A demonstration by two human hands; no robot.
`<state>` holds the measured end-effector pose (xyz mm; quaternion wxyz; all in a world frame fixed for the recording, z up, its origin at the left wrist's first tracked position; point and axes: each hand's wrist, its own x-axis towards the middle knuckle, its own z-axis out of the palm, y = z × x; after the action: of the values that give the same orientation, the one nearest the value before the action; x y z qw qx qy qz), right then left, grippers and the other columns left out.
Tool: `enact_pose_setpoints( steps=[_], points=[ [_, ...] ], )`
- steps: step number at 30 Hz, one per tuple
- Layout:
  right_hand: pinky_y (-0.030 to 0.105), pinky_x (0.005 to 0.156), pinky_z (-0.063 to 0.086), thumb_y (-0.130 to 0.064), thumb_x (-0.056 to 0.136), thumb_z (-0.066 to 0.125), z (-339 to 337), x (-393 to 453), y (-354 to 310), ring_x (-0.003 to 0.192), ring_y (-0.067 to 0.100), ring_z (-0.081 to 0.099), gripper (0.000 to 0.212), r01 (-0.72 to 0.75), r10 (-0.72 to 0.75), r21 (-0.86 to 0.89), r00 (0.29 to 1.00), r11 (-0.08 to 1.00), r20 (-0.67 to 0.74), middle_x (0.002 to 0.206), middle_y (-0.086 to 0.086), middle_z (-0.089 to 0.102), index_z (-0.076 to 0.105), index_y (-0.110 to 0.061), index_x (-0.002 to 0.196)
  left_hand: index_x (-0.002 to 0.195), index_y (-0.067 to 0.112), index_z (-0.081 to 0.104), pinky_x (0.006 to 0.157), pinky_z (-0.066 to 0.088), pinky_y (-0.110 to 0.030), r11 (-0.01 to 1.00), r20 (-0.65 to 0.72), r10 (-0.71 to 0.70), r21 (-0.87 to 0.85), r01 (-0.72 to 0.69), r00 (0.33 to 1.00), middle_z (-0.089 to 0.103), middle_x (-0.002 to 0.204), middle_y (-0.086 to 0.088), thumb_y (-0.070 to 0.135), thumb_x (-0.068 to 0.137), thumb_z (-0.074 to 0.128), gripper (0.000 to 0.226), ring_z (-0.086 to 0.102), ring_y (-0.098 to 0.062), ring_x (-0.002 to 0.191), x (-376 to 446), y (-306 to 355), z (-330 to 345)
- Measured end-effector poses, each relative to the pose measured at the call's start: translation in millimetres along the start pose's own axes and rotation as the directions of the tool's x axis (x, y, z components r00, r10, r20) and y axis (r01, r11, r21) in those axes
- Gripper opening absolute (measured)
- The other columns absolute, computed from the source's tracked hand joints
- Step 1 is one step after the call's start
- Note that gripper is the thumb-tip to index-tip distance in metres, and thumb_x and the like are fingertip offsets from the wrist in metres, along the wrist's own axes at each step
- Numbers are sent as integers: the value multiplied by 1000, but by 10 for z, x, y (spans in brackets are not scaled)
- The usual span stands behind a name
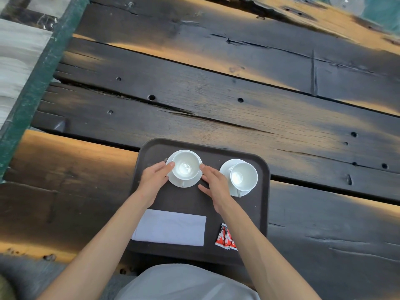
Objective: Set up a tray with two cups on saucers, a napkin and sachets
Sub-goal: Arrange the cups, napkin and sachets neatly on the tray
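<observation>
Flanking left cup [186,167]: left hand [154,180]; right hand [214,187] | sachets [226,237] half-hidden

Nothing legible; the red sachets [226,237] carry unreadable white print.

Outdoor café terrace (probably): weathered plank table [216,100], serving tray [194,204], sugar sachets [225,237].
</observation>
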<state>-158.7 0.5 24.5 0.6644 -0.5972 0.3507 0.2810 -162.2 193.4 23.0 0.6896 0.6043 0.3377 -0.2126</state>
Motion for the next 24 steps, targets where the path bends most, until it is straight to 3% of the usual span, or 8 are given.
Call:
enact_pose_setpoints(
  steps=[5,8,11,13,15,18,24],
  points=[
    [39,98,58,-50,90,70,-43,-53,50,122,13,59,48,29,-29,-24,1000,999,10,129,-5,64,63,-21,128,149,12,47,113,44,-37,1000,-40,-15,-1,15,999,46,152,7,39,93,68,65,47,-10,135,-83,-23,-38],
    [32,89,60,-47,92,67,-136,-142,146,116,10,61,43,67,-67,-101,998,993,8,123,-6,64,62,-21,126,150,19,45,112,43,-36,992,-59,15,126,-7,998,43,155,8,41,97,60,59,47,-8,129,-202,-120,-181],
    [30,85,60,-37,96,65,-284,-263,299,110,11,64,30,79,-80,-182,997,980,0,119,-4,67,65,-21,122,149,24,46,117,37,-43,932,-62,87,358,-60,994,47,153,6,40,101,54,52,45,-12,138,-368,-269,-430],
    [31,84,60,-32,96,64,-398,-352,425,108,13,67,22,87,-89,-215,996,973,-1,115,-2,70,68,-22,115,147,26,49,114,39,-38,895,-74,112,442,-68,991,52,149,5,39,101,54,48,47,-11,135,-501,-399,-586],
    [31,83,60,-30,96,63,-496,-431,557,106,14,68,19,93,-99,-254,995,963,-13,113,-2,71,69,-23,113,146,23,50,107,40,-34,856,-98,131,514,-63,986,54,148,3,36,101,54,47,49,-12,131,-630,-544,-694],
    [32,83,60,-26,97,63,-580,-514,778,103,15,68,22,68,-90,-307,994,949,-58,112,-1,70,67,-19,117,147,13,48,105,44,-40,770,-142,129,638,-9,981,55,148,-6,28,100,57,49,53,-24,132,-780,-781,-792],
    [31,75,62,-20,91,62,-526,-659,1165,83,13,66,17,-28,8,-328,998,944,-62,99,10,74,67,-19,108,136,9,55,98,51,-44,698,-223,138,713,65,965,65,131,-11,22,95,61,43,60,-32,120,-873,-1079,-797]
  ],
)
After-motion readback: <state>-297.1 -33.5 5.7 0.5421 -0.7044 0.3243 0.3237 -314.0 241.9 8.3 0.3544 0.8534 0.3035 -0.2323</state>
